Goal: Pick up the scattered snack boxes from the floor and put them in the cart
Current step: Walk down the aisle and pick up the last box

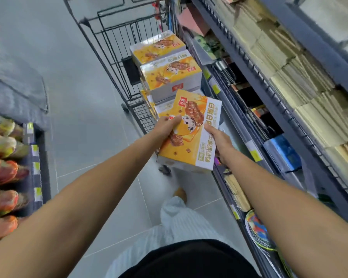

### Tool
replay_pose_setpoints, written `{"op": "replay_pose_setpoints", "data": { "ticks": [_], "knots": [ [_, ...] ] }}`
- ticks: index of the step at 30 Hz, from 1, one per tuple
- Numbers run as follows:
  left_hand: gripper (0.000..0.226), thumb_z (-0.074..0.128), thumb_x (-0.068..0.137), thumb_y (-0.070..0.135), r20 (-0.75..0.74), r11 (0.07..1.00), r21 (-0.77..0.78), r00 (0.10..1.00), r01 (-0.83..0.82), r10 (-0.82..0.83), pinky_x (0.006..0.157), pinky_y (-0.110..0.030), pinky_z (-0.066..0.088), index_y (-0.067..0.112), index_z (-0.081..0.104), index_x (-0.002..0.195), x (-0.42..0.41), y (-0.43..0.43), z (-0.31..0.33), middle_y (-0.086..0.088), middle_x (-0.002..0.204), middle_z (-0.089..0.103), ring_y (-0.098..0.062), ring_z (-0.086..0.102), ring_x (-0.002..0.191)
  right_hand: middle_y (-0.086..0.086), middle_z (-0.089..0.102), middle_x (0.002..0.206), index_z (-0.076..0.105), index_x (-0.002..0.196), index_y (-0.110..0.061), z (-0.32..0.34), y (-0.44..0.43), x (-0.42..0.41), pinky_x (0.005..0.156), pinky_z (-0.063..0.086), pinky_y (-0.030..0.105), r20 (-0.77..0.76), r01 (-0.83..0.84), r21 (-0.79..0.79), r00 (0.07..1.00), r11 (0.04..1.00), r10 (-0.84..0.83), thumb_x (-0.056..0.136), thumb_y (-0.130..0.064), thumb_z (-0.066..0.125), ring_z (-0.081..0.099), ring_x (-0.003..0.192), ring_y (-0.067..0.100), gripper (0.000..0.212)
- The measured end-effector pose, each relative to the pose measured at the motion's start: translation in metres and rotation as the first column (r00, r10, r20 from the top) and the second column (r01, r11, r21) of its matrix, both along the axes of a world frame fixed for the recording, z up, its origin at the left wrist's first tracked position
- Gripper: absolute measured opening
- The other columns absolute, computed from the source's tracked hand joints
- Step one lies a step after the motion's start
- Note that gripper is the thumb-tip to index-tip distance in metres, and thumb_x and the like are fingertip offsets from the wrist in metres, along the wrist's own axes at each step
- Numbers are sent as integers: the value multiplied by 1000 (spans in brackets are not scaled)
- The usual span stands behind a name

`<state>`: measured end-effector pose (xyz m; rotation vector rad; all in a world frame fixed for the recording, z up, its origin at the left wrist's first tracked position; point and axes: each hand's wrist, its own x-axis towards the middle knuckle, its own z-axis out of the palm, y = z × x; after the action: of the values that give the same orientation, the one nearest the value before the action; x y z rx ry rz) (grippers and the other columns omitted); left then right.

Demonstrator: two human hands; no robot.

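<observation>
Two hands make our grip on one yellow snack box (pixel 191 135). Our left hand (pixel 170 123) pinches its left edge, thumb on top. Our right hand (pixel 216 139) curls round its right edge. Both hands hold tight, so the grip is closed on this box and nothing else. The box is up in the air, tipped a little, with its picture side facing us.

Just past it is the cart (pixel 111 57), made of black wire. Our box hangs by the near end of the cart and is not yet set down. Inside the cart we see more boxes of the same kind. A far box (pixel 158 48) lies at the back and a second box (pixel 172 74) lies next to it, closer to us. A third box (pixel 161 109) peeks out lower down, partly hidden by the one we hold. There may be more under them, but we cannot tell.

We think most of the job is done. At least three boxes are in, and this one only needs to go down into the cart. The grey floor (pixel 78 121) we can see has no box on it, but the bit under our box is hidden. A shelf (pixel 285 101) stands close on our right.
</observation>
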<state>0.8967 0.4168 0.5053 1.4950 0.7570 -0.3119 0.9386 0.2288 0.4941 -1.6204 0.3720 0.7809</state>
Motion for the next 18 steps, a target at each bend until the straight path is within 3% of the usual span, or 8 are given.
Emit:
{"op": "replay_pose_setpoints", "data": {
  "ticks": [4,7,10,13,15,18],
  "knots": [
    [58,62,74,63,-71,994,40,993,99,-96,88,-44,55,16,67,106,44,19,-4,-11,105,72,-30,70,91,4,72,82,67,89,-18,-9,19,27,61,50,28,-63,80,-3,995,997,-80,86,-39,65,69,75,22,21],
    [33,56,91,43,-69,983,-13,980,185,-185,85,-41,56,14,66,103,75,26,0,-13,101,72,-31,70,89,10,72,97,67,105,-12,-16,28,46,61,49,27,-93,179,-2,980,984,-179,87,-37,64,68,82,24,30],
    [39,55,93,40,-55,968,-29,967,249,-250,84,-41,56,8,65,112,101,33,-4,-14,101,71,-29,70,85,9,70,95,64,110,-12,-22,38,58,55,45,23,-99,255,-21,962,967,-256,89,-36,63,65,74,18,31],
    [38,58,91,41,-45,950,36,950,311,-310,88,-46,54,7,66,106,126,42,-9,-16,101,71,-30,68,84,8,71,98,65,104,-17,-29,49,70,57,46,24,-105,346,-29,932,938,-347,87,-37,65,67,80,20,26],
    [52,62,84,50,-49,927,70,930,367,-365,93,-51,51,5,64,109,144,50,-18,-20,108,69,-36,67,95,4,71,93,67,91,-21,-32,57,78,61,48,26,-121,409,-29,904,912,-409,87,-35,67,67,81,20,15],
    [96,64,62,72,-121,869,65,868,491,-481,96,-57,47,6,50,131,173,65,-41,-26,126,58,-46,56,114,-1,70,87,66,86,-25,-40,73,84,67,51,29,-134,507,-43,851,861,-508,87,-35,67,67,87,23,10]
  ]
}}
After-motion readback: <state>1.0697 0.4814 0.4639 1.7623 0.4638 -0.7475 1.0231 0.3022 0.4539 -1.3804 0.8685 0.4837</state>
